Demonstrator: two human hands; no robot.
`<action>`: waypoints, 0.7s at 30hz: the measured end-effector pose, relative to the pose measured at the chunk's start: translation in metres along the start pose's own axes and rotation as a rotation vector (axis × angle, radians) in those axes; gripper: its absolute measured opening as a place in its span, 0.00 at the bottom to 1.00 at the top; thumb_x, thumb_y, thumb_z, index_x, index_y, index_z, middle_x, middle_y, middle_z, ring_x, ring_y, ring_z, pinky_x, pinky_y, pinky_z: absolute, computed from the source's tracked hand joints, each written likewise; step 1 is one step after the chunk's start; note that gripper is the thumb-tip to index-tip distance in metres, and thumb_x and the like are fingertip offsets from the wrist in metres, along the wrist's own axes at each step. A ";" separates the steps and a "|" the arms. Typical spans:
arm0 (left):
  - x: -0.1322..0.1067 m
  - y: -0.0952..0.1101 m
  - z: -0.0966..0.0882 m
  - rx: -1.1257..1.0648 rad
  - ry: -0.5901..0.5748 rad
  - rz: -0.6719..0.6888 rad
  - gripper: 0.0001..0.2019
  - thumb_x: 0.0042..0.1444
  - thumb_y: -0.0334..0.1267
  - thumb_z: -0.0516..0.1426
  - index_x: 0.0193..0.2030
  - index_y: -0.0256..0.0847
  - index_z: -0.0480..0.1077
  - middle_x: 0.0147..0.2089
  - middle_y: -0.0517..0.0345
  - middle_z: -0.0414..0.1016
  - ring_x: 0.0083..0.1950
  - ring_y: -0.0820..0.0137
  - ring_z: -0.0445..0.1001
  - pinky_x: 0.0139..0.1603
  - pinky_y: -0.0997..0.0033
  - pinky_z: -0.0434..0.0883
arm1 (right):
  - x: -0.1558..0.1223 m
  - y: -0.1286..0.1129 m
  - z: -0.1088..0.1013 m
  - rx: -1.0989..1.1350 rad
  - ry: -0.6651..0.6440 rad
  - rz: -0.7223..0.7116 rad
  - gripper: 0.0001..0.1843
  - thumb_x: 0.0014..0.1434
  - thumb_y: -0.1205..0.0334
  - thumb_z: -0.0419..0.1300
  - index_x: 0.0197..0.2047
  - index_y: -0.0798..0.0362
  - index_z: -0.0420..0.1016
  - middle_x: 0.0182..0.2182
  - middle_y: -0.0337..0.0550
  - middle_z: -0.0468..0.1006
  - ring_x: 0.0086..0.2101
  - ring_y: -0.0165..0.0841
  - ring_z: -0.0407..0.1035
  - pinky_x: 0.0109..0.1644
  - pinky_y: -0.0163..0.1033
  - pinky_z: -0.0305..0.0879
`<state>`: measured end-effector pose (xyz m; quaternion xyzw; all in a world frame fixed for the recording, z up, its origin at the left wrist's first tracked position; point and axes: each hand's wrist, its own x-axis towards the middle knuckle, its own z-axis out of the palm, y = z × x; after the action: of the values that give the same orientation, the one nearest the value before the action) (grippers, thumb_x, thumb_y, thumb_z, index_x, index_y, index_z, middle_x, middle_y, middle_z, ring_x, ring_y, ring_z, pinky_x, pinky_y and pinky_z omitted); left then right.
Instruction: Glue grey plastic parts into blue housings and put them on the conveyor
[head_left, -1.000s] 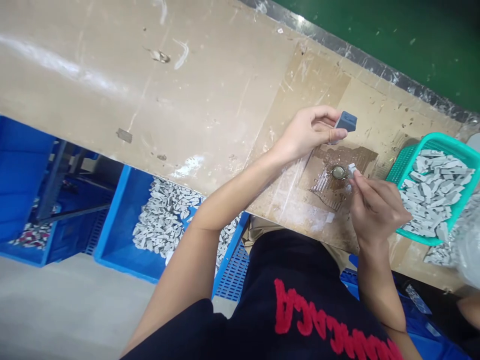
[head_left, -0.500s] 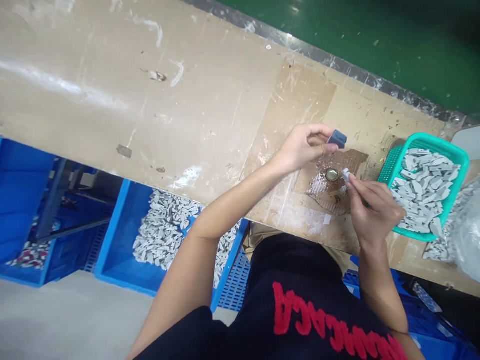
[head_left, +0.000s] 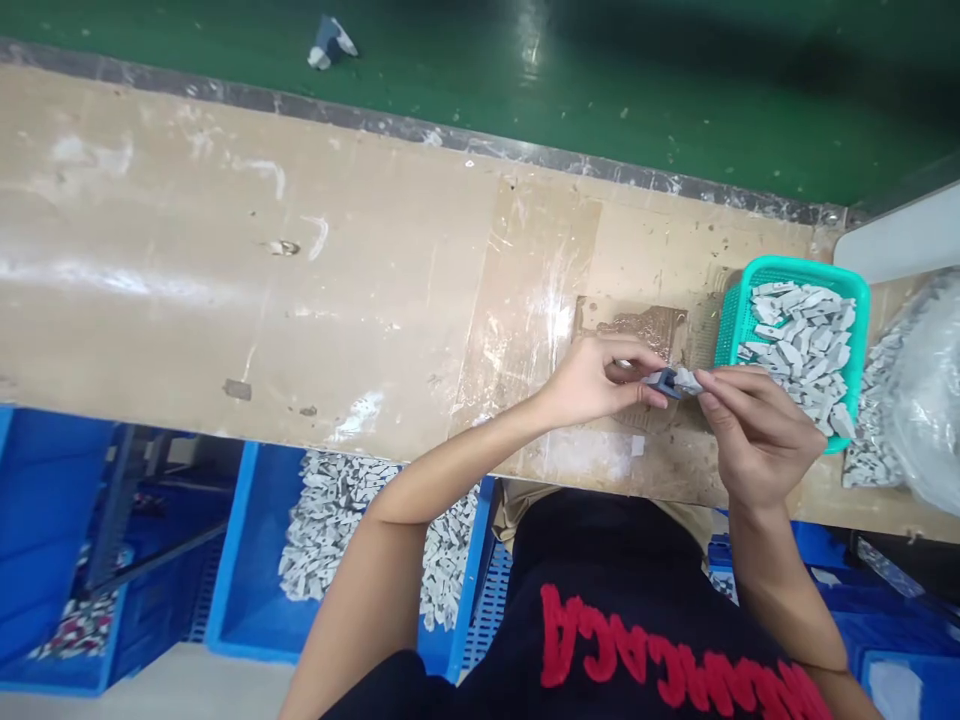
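Observation:
My left hand (head_left: pixel 607 380) pinches a small dark blue-grey plastic piece (head_left: pixel 664 383) between thumb and fingers. My right hand (head_left: pixel 769 425) grips a small light grey piece (head_left: pixel 685 381) at its fingertips. Both pieces meet end to end, and the fingers partly cover them; whether they are joined I cannot tell. Under the hands lies a wet-looking brown cardboard patch (head_left: pixel 671 322) on the worktable (head_left: pixel 390 270). Close to the right hand stands a green plastic basket (head_left: pixel 862 330) with many light grey pieces (head_left: pixel 806 345).
Beyond the table's dark edge, a dark blue and white piece (head_left: pixel 331 42) lies on a green surface (head_left: pixel 465 75). A clear plastic bag (head_left: pixel 930 390) sits at the right. Below the table, a blue crate (head_left: pixel 232 560) holds many grey pieces.
The right hand has brought the light grey piece up against the dark blue-grey piece in the left hand. The left hand has come lower. The view has turned and shifted.

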<state>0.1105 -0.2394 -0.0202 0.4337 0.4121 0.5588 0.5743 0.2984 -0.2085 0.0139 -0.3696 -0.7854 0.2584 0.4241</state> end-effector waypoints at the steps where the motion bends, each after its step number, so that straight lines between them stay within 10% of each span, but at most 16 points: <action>1: 0.000 0.000 0.000 0.005 -0.005 0.004 0.09 0.47 0.33 0.70 0.36 0.40 0.80 0.38 0.55 0.78 0.40 0.71 0.78 0.40 0.71 0.80 | 0.000 0.000 0.000 0.017 -0.008 -0.018 0.18 0.60 0.70 0.66 0.49 0.37 0.83 0.35 0.38 0.83 0.36 0.36 0.77 0.41 0.47 0.75; 10: -0.005 0.000 0.006 0.016 0.127 0.011 0.12 0.46 0.42 0.71 0.34 0.38 0.80 0.35 0.53 0.80 0.36 0.70 0.80 0.37 0.70 0.81 | -0.007 0.001 0.001 -0.143 -0.063 0.000 0.19 0.61 0.70 0.61 0.47 0.36 0.83 0.38 0.41 0.82 0.38 0.38 0.77 0.38 0.46 0.75; 21: -0.013 -0.004 0.011 0.062 0.275 0.033 0.07 0.48 0.29 0.65 0.36 0.37 0.80 0.37 0.54 0.84 0.31 0.71 0.82 0.32 0.75 0.80 | -0.013 -0.018 0.020 -0.141 -0.054 0.061 0.25 0.62 0.76 0.58 0.53 0.39 0.81 0.37 0.42 0.80 0.37 0.33 0.76 0.38 0.41 0.74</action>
<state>0.1220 -0.2524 -0.0213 0.3773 0.4969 0.6093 0.4893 0.2792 -0.2319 0.0102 -0.4151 -0.8010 0.2252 0.3679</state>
